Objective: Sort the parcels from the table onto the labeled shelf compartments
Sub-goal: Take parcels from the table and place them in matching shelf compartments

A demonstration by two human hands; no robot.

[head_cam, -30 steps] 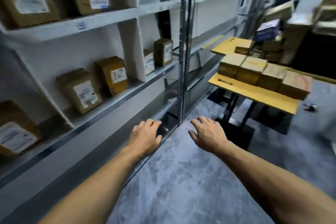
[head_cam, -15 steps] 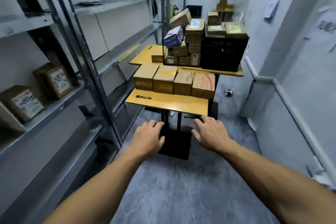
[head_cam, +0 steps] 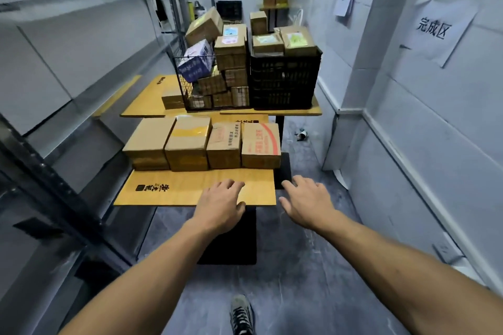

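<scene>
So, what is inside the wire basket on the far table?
The wire basket holds stacked cardboard parcels and a purple-and-white box leaning at its left. What lies behind or beneath them is covered.

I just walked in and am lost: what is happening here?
A person reaches both bare hands toward four cardboard parcels in a row on the near yellow table. The left hand is over its front edge, the right hand beside its right corner; both are open and empty. No parcel is lifted yet.
</scene>
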